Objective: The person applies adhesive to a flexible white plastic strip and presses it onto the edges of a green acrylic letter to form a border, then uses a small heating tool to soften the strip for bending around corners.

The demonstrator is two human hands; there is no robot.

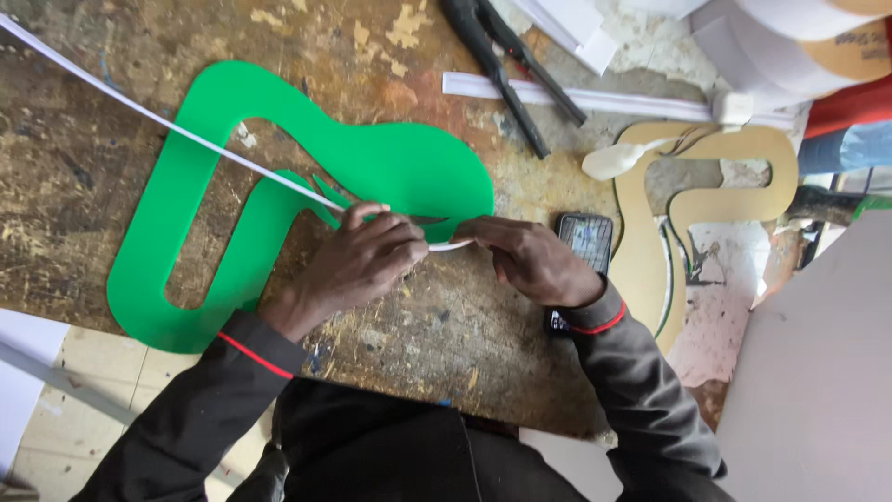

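Note:
A large green flat cut-out shape [279,177] with curved lobes and a long slot lies on a worn wooden bench [84,158]. A long thin white strip [167,124] runs from the upper left across the green shape to my hands. My left hand [358,256] pinches the strip against the green shape's lower edge. Just to its right, my right hand [530,260] holds the strip's curved end at the same edge. Both arms wear dark sleeves with red cuff trim.
A black phone [585,240] lies right beside my right hand. A tan cut-out shape [650,270] lies further right with a white spoon-like piece [618,160]. Black long-handled pliers [506,65] and a white strip [604,99] lie at the top. Tape rolls [818,37] sit at the top right.

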